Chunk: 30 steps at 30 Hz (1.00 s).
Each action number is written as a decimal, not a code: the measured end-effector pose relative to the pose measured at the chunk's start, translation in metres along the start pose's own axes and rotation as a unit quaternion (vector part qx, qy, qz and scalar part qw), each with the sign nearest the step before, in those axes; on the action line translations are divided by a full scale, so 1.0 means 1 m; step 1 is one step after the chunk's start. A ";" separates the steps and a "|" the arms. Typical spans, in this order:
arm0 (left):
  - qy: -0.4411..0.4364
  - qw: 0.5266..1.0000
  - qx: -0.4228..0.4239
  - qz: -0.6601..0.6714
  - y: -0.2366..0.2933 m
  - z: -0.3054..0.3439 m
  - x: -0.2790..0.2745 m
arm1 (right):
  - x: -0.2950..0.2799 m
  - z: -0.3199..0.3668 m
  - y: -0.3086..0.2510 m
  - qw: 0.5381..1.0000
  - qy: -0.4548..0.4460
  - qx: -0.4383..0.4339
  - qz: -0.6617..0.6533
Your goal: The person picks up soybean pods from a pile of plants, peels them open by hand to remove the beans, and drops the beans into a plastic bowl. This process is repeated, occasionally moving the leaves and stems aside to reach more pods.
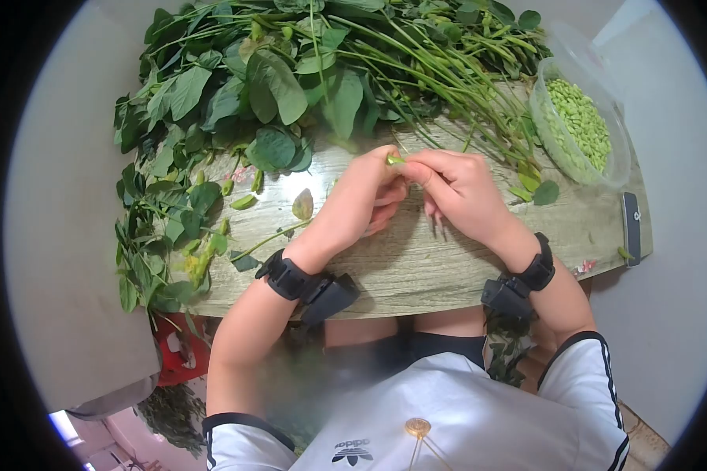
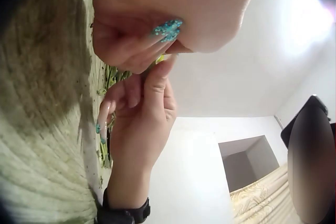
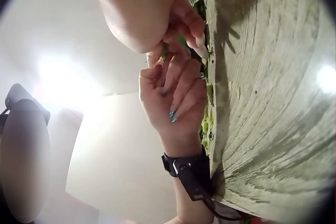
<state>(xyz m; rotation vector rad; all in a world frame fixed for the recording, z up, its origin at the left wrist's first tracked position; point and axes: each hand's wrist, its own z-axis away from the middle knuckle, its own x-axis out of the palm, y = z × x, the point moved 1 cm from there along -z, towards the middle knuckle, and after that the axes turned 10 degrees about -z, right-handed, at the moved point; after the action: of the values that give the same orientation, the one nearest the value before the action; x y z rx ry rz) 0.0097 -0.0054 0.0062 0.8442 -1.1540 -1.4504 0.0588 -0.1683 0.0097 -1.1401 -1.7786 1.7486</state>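
Note:
Both hands meet above the middle of the table. The left hand (image 1: 371, 192) pinches a green pod (image 1: 395, 160) between thumb and forefinger, its other fingers curled toward the palm. From the other side, the right hand (image 1: 465, 192) grips the pod's near end with thumb and forefinger, while its lower fingers hang down. In the right wrist view the pod (image 3: 165, 51) shows between the fingertips, above the curled left hand (image 3: 181, 92). The left wrist view shows the right hand (image 2: 140, 108) touching the left; little of the pod is visible there.
Leafy stalks (image 1: 275, 86) cover the table's far side and left edge. A clear tub (image 1: 540, 129) of shelled green beans (image 1: 580, 122) stands at the right, with a dark flat object (image 1: 631, 228) near the table's right edge. Loose pods (image 1: 243, 202) lie left of the hands.

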 end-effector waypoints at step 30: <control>0.075 0.952 0.164 -0.249 -0.001 0.002 0.007 | -0.012 -0.001 -0.002 0.989 0.018 0.063 -0.131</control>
<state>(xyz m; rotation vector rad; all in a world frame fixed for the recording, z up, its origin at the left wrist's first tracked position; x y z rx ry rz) 0.0062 -0.0122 0.0062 1.5386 -1.1285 -1.5775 0.0657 -0.1767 0.0151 -0.8389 -1.6831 1.6468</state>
